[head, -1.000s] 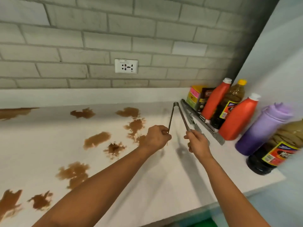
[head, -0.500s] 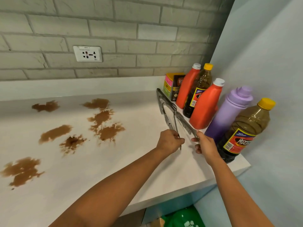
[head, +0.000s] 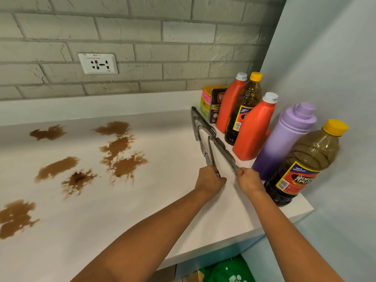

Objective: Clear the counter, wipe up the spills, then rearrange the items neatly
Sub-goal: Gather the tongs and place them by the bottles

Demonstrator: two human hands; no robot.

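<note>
Brown spills [head: 122, 147] spread in several patches over the left and middle of the white counter [head: 162, 210]. Metal tongs [head: 221, 147] lie low on the counter in a V, hinge pointing away from me. My left hand [head: 210, 180] grips the end of the tongs' left arm. My right hand [head: 249, 180] grips the end of the right arm. A second pair of tongs [head: 197, 121] lies just beyond, beside the bottles.
Along the right wall stand two red bottles [head: 254, 129], a dark sauce bottle [head: 246, 110], a purple flask [head: 284, 137], and a large brown yellow-capped bottle [head: 303, 165]. Small boxes [head: 215, 106] sit in the corner. A wall socket [head: 98, 63] is behind. Something green [head: 227, 271] lies below the counter edge.
Both hands brought the tongs from mid-air down and to the right, setting them beside the other tongs near the bottles. The view swung right.
</note>
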